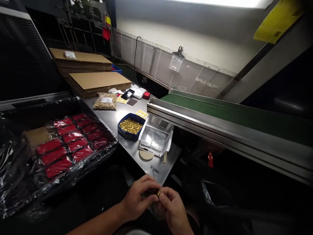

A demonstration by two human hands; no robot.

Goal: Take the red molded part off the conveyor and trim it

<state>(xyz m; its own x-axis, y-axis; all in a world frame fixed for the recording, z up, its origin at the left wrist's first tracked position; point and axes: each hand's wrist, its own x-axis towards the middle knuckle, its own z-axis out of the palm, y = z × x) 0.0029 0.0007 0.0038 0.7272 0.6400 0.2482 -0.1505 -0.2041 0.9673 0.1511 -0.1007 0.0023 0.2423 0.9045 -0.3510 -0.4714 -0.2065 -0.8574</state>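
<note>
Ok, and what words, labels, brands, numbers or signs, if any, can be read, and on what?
None can be read.
White label on the bag of gold-colored pieces: too small.
Yellow tag, upper right: dark marks, blurred.
Yellow-patterned sheet behind the blue tray: too small.
Clear pouch under the black clip: too small.
Small gold-colored piece held by the left hand and right hand: too small to tell.

The left hand (139,197) is curled, its thumb (150,199) and forefinger (149,185) nearly meeting at the tips. Immediately right of the left hand, the right hand (173,205) bends inward, fingers flexed in a pinch. The bare left forearm (97,225) slants up to the left hand; the right wrist (183,225) lies to its lower right.
</note>
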